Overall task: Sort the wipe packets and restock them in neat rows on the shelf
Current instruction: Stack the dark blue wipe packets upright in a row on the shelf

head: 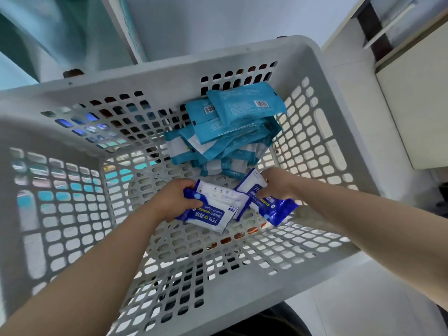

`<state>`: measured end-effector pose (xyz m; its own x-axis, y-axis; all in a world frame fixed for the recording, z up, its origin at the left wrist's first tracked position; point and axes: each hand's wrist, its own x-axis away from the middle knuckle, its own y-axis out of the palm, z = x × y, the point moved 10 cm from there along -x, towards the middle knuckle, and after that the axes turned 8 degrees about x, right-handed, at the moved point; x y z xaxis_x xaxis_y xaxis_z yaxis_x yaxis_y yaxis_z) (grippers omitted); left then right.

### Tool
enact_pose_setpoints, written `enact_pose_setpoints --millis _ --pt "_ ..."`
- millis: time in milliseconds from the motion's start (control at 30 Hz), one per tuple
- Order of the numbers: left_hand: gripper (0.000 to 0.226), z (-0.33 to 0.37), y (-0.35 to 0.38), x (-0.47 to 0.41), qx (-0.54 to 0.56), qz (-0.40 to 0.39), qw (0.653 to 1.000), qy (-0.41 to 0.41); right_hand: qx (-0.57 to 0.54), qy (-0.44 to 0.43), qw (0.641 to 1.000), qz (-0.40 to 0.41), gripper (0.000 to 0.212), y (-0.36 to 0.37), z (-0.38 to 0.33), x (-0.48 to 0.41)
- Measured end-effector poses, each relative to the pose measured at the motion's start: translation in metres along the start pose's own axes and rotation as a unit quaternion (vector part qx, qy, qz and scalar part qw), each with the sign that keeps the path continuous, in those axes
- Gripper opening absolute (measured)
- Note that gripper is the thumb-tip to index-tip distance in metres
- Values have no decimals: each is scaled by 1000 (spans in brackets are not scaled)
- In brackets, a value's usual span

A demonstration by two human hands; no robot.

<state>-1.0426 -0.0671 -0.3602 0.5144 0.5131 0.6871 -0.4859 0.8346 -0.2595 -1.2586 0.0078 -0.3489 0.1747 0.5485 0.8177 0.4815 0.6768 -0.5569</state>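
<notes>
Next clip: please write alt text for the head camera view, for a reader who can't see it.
Reaching into a white perforated basket, the left hand grips dark blue alcohol wipe packets and the right hand holds another dark blue packet beside them. A loose pile of light blue packets lies at the basket's far end.

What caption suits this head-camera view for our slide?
In a white basket, the left hand and right hand grip dark blue wipe packets beside light blue packets.
</notes>
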Motion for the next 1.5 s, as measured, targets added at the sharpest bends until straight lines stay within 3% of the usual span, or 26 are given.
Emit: enact_pose_setpoints --millis 200,367,667,800,900,1000,1233,1500 --pt "25 39 -56 60 43 70 996 38 -9 -99 994 53 24 -53 -56 41" --pt "29 58 -110 155 117 211 967 86 -41 -206 967 143 24 -107 -120 103" --pt "14 12 -143 360 259 462 838 130 -29 -408 891 197 24 -129 -285 218" --pt "28 -42 -137 449 313 535 776 117 -2 -482 851 210 32 -100 -373 274" --pt "33 -91 -131 512 347 579 730 106 -10 -531 826 188 34 -63 -439 312" --pt "20 -144 -125 581 356 638 678 80 2 -569 808 154 31 -12 -510 347" --pt "27 -283 -122 762 349 747 566 6 -24 -628 778 -16 25 141 -677 448" --pt "22 -405 -146 901 377 798 471 6 -28 -631 747 -208 14 298 -824 530"
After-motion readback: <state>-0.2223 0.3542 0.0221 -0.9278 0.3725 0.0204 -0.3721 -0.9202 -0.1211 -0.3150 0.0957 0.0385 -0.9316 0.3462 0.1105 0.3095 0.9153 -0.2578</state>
